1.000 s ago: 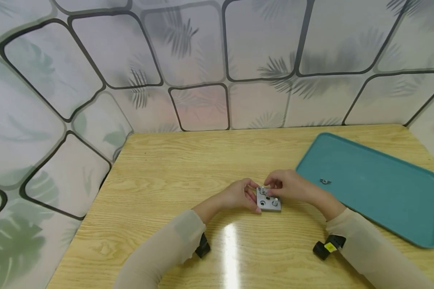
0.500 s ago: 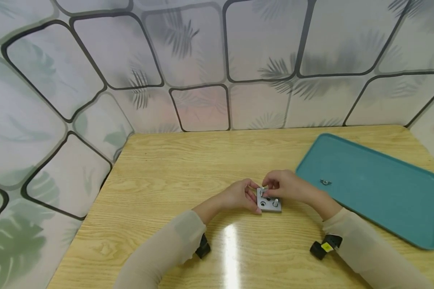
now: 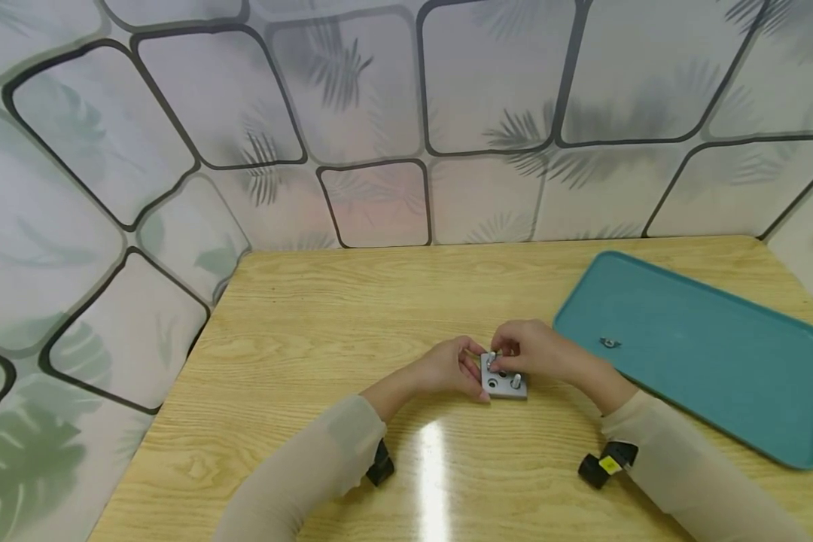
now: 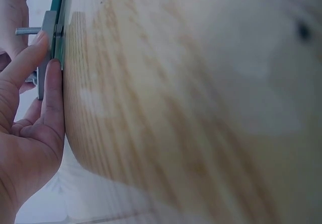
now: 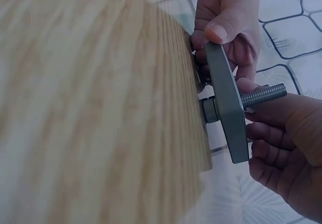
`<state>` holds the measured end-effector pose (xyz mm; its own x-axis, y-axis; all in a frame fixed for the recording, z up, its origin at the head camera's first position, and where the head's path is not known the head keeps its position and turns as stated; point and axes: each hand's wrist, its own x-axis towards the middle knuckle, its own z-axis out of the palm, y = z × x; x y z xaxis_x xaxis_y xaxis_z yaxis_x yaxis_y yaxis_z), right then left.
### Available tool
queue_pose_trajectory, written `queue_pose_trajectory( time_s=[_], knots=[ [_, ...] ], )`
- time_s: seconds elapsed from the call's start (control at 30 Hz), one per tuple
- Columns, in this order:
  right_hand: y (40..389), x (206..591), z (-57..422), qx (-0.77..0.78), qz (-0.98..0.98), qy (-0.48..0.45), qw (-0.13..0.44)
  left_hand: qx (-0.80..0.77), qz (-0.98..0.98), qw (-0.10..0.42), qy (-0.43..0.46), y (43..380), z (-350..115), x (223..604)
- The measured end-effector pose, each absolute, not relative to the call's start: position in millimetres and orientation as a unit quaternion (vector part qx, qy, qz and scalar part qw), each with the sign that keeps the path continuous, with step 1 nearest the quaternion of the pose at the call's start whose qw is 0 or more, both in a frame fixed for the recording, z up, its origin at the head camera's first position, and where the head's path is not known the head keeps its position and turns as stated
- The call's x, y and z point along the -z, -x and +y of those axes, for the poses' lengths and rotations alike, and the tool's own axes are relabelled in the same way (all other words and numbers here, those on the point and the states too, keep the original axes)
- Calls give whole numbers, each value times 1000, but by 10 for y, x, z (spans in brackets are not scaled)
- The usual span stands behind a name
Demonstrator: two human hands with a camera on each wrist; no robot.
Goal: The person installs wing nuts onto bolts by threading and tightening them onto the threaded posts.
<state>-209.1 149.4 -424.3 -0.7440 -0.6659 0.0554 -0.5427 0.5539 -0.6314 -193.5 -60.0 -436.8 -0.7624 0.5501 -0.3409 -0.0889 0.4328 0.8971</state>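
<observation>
My left hand (image 3: 443,366) grips the left side of a small grey metal plate (image 3: 504,390) with holes, thumb and fingers on its edges. Two threaded bolts stand up through it: the near-right bolt (image 3: 516,381) is bare, the far-left bolt (image 3: 491,357) is at the fingers of my right hand (image 3: 534,348). Those curled fingers pinch a small wing nut (image 3: 491,365) low on that bolt, mostly hidden by the fingertips. From the right wrist, a bolt head (image 5: 210,110) shows under the plate, close over the table.
A teal tray (image 3: 711,331) lies at an angle on the right of the wooden table (image 3: 352,301). One loose wing nut (image 3: 610,342) sits on it near its left edge. A patterned wall covering (image 3: 379,199) rises behind the table.
My right hand has shifted slightly left, its fingers closing in around the far-left bolt and covering more of the wing nut. Left hand and plate stay nearly in place.
</observation>
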Motion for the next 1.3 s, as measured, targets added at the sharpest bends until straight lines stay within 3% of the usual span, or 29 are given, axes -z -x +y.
queue_pose_trajectory(
  time_s=[0.8, 1.3],
  knots=[
    [2021, 4218, 1612, 340, 862, 359, 114, -513, 790, 302, -147, 1929, -577, 4379],
    [2012, 4230, 1603, 336, 868, 355, 86, -508, 792, 303, -149, 1934, -584, 4367]
  ],
)
